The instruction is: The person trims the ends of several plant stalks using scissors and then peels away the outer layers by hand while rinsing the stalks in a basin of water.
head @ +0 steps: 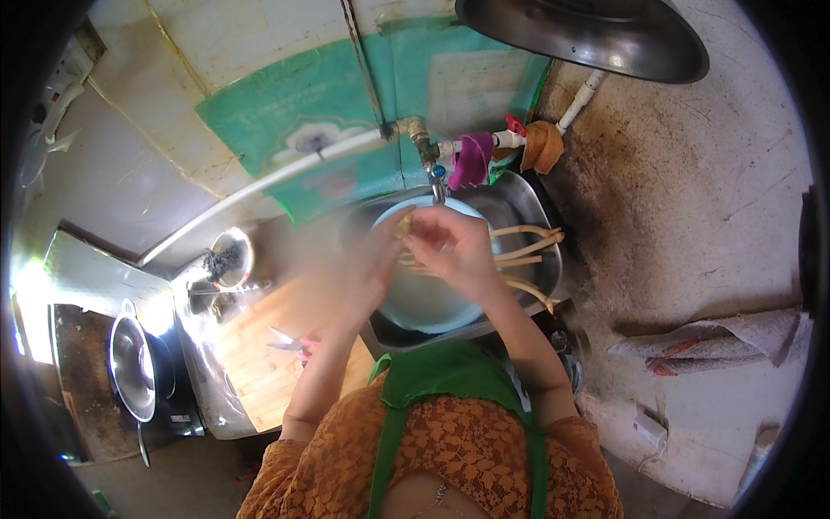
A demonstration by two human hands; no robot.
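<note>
Over the sink, my right hand (457,250) pinches a small yellowish piece (404,226), possibly food, between thumb and fingers. Against the other side of that piece are the fingers of my left hand (375,256), partly lost in a hazy blur. Below both hands a light blue basin (431,326) with cloudy water sits in a stainless steel sink (550,211). Several pale tan sticks or stalks (528,248), some forked at the end, lie across the basin and stick out over its right side. Their left ends are hidden by my right hand.
A tap (438,188) stands just behind my hands. Left of the sink, scissors (295,344) with pink handles lie on a wooden cutting board (249,363). A steel pan (133,370) is farther left. A large metal pan (603,39) hangs at upper right.
</note>
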